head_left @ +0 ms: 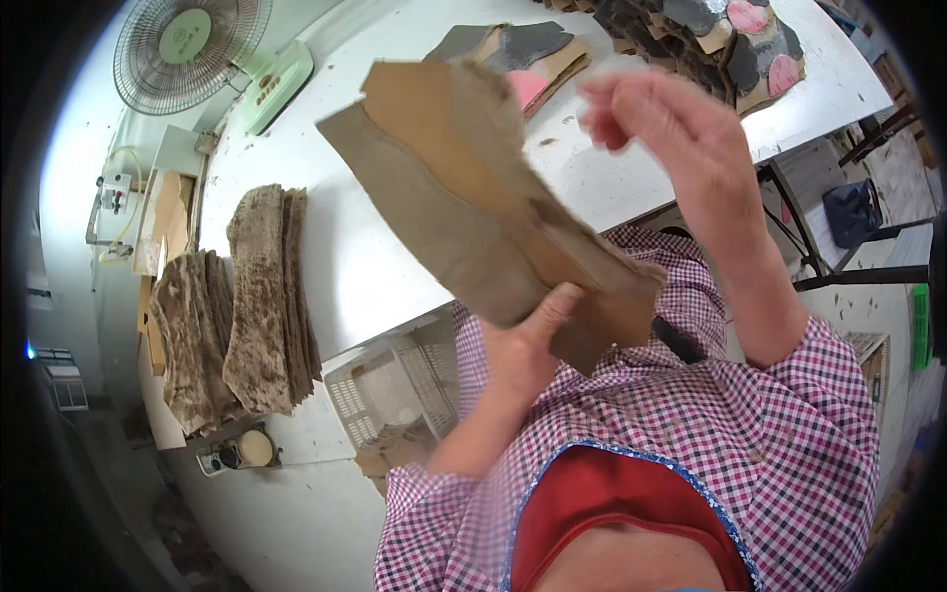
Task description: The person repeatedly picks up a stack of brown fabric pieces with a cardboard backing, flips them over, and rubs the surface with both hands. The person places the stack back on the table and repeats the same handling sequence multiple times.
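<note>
My left hand point(525, 347) is closed on the lower end of a cut panel of fur-backed material point(434, 187), thumb on top. Its smooth face shows olive-brown and tan areas, and fuzzy fur runs along its right edge. The panel is tilted up over the near edge of the white table. To the right of its upper end, my right hand point(671, 123) is raised in the air, apart from the panel. Its fingers are bent but smeared by motion, so whether they hold anything is unclear.
Two stacks of mottled brown fur pieces point(264, 296) lie on the white table point(365, 286) at left. Grey, tan and pink pieces point(533, 49) lie at the back, with a larger pile point(691, 39) to their right. A green fan point(187, 39) stands far left. Below is a plastic crate point(380, 390).
</note>
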The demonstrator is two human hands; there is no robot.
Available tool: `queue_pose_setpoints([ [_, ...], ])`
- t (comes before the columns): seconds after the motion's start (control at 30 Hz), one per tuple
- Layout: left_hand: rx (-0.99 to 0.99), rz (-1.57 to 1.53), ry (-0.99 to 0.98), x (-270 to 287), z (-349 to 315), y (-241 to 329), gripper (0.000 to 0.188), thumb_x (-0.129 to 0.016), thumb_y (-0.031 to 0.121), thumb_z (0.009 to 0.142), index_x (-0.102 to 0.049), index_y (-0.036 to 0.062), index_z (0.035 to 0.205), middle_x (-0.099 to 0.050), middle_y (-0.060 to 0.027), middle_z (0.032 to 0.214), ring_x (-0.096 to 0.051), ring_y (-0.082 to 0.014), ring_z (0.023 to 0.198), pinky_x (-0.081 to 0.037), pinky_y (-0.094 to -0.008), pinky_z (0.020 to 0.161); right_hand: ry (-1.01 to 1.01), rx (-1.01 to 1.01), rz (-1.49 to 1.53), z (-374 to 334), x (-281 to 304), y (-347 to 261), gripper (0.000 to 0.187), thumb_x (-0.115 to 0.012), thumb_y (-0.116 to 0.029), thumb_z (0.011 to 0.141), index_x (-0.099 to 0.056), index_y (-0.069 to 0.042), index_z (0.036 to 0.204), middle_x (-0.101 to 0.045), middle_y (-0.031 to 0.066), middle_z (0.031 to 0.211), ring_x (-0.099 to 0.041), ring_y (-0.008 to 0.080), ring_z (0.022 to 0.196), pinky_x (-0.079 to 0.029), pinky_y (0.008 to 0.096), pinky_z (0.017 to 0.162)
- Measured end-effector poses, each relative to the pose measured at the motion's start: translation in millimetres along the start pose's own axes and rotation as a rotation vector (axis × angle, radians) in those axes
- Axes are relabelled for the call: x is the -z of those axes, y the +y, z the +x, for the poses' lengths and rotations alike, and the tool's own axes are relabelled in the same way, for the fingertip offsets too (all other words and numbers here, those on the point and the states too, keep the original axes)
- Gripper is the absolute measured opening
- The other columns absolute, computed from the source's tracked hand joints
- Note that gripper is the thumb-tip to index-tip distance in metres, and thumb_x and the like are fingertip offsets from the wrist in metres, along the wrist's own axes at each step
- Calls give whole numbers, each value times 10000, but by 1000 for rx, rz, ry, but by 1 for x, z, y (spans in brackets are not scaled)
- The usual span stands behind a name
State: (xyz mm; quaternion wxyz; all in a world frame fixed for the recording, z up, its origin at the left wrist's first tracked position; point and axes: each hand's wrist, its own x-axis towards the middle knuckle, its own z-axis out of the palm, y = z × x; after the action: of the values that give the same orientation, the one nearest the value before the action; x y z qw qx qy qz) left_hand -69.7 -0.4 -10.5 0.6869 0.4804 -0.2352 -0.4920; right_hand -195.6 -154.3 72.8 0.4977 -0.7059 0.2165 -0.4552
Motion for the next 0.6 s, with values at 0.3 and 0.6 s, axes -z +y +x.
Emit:
queue_pose_setpoints([
  [0.3,-101,-254,5,6,16,13,466,-628,-54,841,-476,12,1277,-575,-111,1186,-560,-246,1086,-463,-383,952,-271,160,-580,-59,-1,10,172,-664,-135,852,-548,-20,799,-554,127,734,-528,329,666,-428,385,613],
  [0.6,-142,39,18,7,26,28,399,-629,-52,839,-529,5,1221,-584,-96,1191,-605,-214,992,-494,-354,884,-244,-484,149,-82,-3,45,359,-454,-238,1018,-487,-35,724,-427,-22,651,-371,66,622,-341,244,554],
])
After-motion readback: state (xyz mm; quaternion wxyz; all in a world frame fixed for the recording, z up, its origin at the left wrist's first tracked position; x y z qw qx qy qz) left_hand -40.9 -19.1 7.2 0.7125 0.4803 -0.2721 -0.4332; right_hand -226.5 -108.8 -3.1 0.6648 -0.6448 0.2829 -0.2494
